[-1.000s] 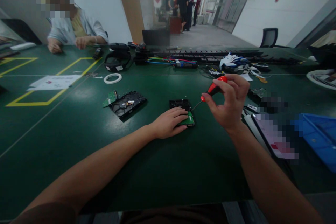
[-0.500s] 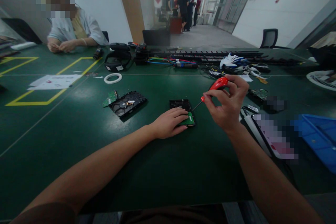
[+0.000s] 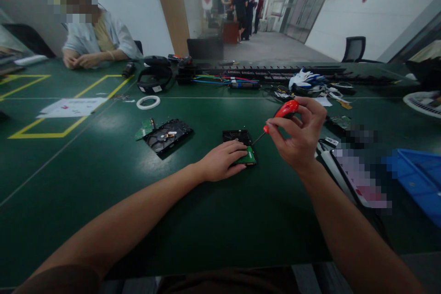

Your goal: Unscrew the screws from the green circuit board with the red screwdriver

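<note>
In front of me on the green table lies a hard drive (image 3: 249,156) with a green circuit board facing up. My left hand (image 3: 225,161) grips it from the left, fingers over the board and thumb along the near edge, hiding part of it. My right hand (image 3: 299,135) is closed around the red handle of a screwdriver (image 3: 286,110). The tool slants down to the left, and its thin shaft reaches the right side of the drive. Whether the tip sits in a screw is too small to tell. Left of these lies another hard drive (image 3: 168,136) beside a loose green circuit board (image 3: 146,129).
To the right are a phone (image 3: 360,179), a blue bin (image 3: 418,183) and another drive with a board (image 3: 344,124). Gloves (image 3: 305,80), cables and black strips line the back. A white ring (image 3: 148,102) and paper (image 3: 70,107) lie left. A person (image 3: 99,39) sits across the table.
Hardly anything differs: both hands, the hard drive and the screwdriver keep nearly the same places. The seated person's hands have shifted slightly.
</note>
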A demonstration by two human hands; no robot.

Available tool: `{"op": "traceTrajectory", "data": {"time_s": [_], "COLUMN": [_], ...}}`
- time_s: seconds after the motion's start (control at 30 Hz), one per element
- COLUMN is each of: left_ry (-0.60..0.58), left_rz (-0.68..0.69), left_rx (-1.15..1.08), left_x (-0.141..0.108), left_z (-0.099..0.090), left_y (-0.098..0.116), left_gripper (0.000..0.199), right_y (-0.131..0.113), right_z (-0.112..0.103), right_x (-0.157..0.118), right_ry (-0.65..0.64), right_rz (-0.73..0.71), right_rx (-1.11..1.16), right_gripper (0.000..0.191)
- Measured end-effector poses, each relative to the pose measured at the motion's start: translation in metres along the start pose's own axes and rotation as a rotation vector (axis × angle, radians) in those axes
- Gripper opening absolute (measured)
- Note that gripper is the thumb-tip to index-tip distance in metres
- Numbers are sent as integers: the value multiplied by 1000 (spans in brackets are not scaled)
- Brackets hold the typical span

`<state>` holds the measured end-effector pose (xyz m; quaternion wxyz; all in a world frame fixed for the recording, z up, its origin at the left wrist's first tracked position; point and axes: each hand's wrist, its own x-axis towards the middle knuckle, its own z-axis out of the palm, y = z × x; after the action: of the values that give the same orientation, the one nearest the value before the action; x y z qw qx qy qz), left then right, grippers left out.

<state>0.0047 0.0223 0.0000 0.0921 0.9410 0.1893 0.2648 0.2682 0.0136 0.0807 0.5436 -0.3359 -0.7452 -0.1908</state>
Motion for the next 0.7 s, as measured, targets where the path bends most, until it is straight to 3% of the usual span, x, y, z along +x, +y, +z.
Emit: {"op": "traceTrajectory", "data": {"time_s": [0.3,0.57,0.7], "left_ry": [1,-8,-19], "left_rz": [5,-7,-17], "left_rx": [4,-15,-18], "left_x": [0,0,0], "left_z": [1,-2,-2], "left_y": [-1,1,1], "left_gripper": [43,43,43], "right_y": [-3,2,4], "right_z": [-1,-3,-7], "right_x": [0,2,1], "right_ry": [-21,-33,-17], "right_rz": [24,2,44], "right_rx": [5,-88,-118], "right_gripper": [18,68,74]}}
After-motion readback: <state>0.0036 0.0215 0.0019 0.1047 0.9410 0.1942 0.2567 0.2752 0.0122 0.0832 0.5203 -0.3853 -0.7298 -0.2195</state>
